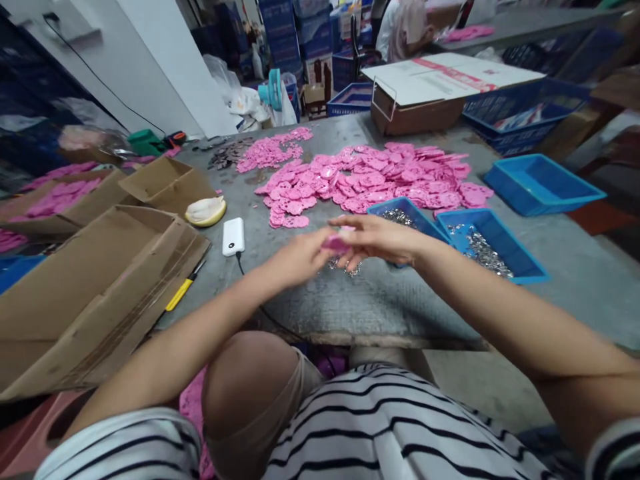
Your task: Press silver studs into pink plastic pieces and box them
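Observation:
My left hand (299, 257) and my right hand (383, 239) meet over the grey table (380, 300), both pinching one small pink plastic piece (336, 243). Under the hands lies a little heap of small metal parts (350, 268). A wide pile of the same pink pieces (370, 180) spreads across the table just beyond the hands. Two blue trays with metal parts, a small one (400, 217) and a larger one (493, 245), sit right of my right hand.
An open cardboard box (95, 287) fills the left edge, with a yellow cutter (181, 291) beside it. A white power bank (233, 236) with a cable lies nearby. An empty blue tray (543, 183), a flat carton (425, 93) and blue crates stand farther back. Another person sits far behind.

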`<action>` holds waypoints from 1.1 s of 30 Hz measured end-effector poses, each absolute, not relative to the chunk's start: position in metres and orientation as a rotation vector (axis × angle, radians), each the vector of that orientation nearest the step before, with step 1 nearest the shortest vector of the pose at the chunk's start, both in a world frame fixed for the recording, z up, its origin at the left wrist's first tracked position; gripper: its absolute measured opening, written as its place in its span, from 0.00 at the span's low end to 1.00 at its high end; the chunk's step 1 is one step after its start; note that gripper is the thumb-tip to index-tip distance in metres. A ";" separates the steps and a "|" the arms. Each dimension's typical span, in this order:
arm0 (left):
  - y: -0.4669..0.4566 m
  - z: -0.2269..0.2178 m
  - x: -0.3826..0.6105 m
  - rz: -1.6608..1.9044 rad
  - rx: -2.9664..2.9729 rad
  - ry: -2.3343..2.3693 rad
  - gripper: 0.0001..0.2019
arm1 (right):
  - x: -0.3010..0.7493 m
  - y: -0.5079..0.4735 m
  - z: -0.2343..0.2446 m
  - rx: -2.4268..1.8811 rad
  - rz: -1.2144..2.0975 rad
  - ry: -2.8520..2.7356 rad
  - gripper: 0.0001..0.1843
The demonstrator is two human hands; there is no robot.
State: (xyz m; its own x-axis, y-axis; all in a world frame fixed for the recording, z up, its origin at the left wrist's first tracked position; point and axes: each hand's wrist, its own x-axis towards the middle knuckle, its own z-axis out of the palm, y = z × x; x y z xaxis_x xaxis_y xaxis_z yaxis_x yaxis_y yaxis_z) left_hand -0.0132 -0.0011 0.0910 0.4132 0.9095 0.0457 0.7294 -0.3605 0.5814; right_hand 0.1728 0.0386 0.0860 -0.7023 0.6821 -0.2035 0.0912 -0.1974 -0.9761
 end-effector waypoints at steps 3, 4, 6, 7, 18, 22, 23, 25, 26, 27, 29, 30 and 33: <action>0.019 0.083 -0.022 0.790 1.828 1.460 0.03 | 0.186 0.040 0.051 -0.998 1.726 -1.482 0.22; 0.023 0.080 -0.025 0.877 1.674 1.441 0.03 | 0.187 0.038 0.038 -1.071 1.634 -1.529 0.16; 0.029 0.073 -0.029 1.008 1.411 1.370 0.03 | 0.182 0.032 0.015 -1.234 1.457 -1.768 0.07; 0.030 0.069 -0.029 1.053 1.314 1.340 0.04 | 0.178 0.028 0.006 -1.301 1.344 -1.932 0.04; 0.020 0.027 -0.035 1.085 0.899 1.236 0.18 | 0.109 0.017 -0.013 -1.309 0.335 -2.898 0.15; 0.020 0.023 -0.036 1.102 0.898 1.175 0.19 | 0.110 0.025 -0.021 -1.351 0.446 -2.776 0.12; 0.019 0.023 -0.035 1.105 0.906 1.165 0.18 | 0.114 0.029 -0.022 -1.395 0.509 -2.684 0.11; 0.018 0.022 -0.031 1.111 0.931 1.160 0.18 | 0.121 0.036 -0.022 -1.430 0.704 -2.426 0.07; 0.018 0.021 -0.029 1.111 0.944 1.162 0.18 | 0.125 0.040 -0.021 -1.398 0.828 -2.278 0.06; 0.017 0.021 -0.027 1.113 0.954 1.164 0.18 | 0.129 0.042 -0.019 -1.340 0.938 -2.141 0.05; 0.016 0.019 -0.023 1.123 0.959 1.161 0.18 | 0.134 0.043 -0.015 -1.214 1.083 -1.947 0.07; 0.016 0.019 -0.022 1.134 0.954 1.156 0.20 | 0.135 0.043 -0.012 -1.169 1.139 -1.873 0.09; 0.015 0.017 -0.019 1.152 0.926 1.134 0.24 | 0.137 0.038 -0.004 -1.106 1.311 -1.688 0.14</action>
